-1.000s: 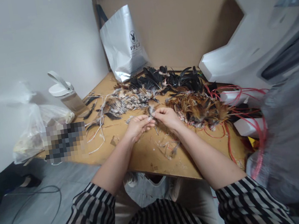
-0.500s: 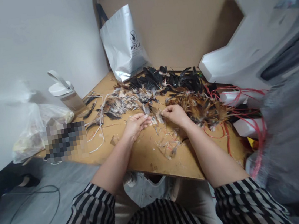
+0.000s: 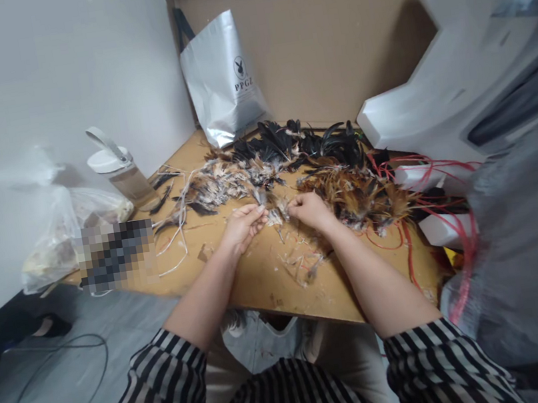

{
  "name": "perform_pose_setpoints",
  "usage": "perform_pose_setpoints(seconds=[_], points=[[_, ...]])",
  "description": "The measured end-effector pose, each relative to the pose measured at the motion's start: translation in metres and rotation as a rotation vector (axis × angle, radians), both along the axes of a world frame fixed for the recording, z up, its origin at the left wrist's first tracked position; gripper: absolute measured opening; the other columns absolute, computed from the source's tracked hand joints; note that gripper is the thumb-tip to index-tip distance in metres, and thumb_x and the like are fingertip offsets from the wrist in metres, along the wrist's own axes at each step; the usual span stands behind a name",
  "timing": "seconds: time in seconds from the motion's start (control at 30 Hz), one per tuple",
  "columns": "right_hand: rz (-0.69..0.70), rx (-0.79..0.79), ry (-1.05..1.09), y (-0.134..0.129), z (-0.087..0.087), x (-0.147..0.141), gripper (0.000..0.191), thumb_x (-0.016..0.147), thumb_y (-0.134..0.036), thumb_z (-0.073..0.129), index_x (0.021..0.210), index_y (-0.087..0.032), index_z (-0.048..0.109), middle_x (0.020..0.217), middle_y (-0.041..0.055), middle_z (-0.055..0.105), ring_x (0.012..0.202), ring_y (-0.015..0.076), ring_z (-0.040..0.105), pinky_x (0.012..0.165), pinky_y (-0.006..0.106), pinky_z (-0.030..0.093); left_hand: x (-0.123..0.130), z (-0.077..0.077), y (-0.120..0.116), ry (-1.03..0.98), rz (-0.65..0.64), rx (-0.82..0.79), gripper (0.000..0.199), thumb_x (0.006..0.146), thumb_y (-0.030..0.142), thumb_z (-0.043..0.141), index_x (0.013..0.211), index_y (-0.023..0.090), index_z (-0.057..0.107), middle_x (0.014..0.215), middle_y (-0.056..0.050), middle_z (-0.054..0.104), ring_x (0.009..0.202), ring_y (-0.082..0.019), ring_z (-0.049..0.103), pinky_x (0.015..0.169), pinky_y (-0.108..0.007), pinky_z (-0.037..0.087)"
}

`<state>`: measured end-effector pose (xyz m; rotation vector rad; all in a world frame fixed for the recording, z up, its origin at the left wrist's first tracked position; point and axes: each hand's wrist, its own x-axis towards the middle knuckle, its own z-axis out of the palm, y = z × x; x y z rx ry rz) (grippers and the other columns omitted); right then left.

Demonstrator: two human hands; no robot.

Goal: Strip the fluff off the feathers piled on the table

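Over the middle of the wooden table [image 3: 256,284], my left hand [image 3: 242,227] is closed, thumb and forefinger pinching a small greyish feather [image 3: 261,198]. Just to its right my right hand [image 3: 314,211] is also pinched shut, at a pale fluffy feather [image 3: 282,211] that is partly blurred. Behind my left hand lies a pile of white and brown feathers [image 3: 225,181]. Orange-brown feathers [image 3: 356,195] are heaped to the right of my right hand. Long black feathers [image 3: 281,144] lie at the back. Small feather scraps [image 3: 304,267] and bits of red string are scattered in front of my hands.
A silver bag [image 3: 220,81] stands at the back. On the left are a lidded bottle [image 3: 129,182], a clear plastic bag [image 3: 48,248] and white strings [image 3: 182,224]. Red ribbons [image 3: 466,233] and white foam pieces [image 3: 415,99] crowd the right side. A cable [image 3: 53,351] loops on the floor.
My right hand has shifted slightly left, towards my left hand. The left hand has moved a little left and stays pinched. The piles look the same.
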<state>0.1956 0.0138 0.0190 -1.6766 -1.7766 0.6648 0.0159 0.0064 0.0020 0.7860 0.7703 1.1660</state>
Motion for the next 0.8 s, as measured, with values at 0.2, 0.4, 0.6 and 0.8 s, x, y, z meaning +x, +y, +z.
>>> perform_pose_setpoints(seconds=[0.2,0.4,0.6,0.8], points=[[-0.047,0.048,0.485,-0.002,0.003,-0.007,0.029,0.062,-0.042,0.055,0.067,-0.013,0.060,0.047,-0.0026,0.048,0.042,0.0076,0.037,0.044,0.021,0.030,-0.001,0.003,-0.003,-0.042,-0.093,-0.059,0.013,0.067,0.013,0.066,0.074,0.010,0.057,0.077,-0.007,0.067,0.057,-0.007,0.061,0.044,-0.011,0.042],[-0.035,0.237,0.470,-0.013,0.005,-0.034,0.020,0.066,-0.033,0.051,0.066,-0.014,0.058,0.057,0.0000,0.053,0.052,0.0086,0.044,0.051,0.020,0.036,-0.001,0.002,-0.005,-0.105,-0.227,-0.075,0.006,0.071,0.009,0.061,0.076,0.009,0.058,0.078,-0.009,0.067,0.063,-0.010,0.063,0.045,-0.011,0.043],[0.013,0.163,0.666,-0.017,0.003,-0.047,0.016,0.064,-0.032,0.057,0.063,-0.015,0.056,0.053,-0.0029,0.050,0.047,0.0071,0.040,0.048,0.020,0.033,-0.001,0.003,-0.004,-0.154,-0.218,-0.071,0.003,0.071,0.005,0.058,0.074,0.007,0.059,0.067,-0.004,0.063,0.052,-0.004,0.057,0.047,-0.009,0.044],[0.228,-0.279,1.124,-0.017,0.008,-0.032,0.026,0.061,-0.037,0.067,0.072,-0.016,0.057,0.062,-0.0024,0.054,0.043,0.0033,0.037,0.039,0.017,0.025,-0.004,0.006,-0.005,-0.246,-0.254,-0.061,0.004,0.073,0.004,0.056,0.073,0.007,0.059,0.067,-0.003,0.060,0.051,-0.002,0.054,0.048,-0.008,0.044]])
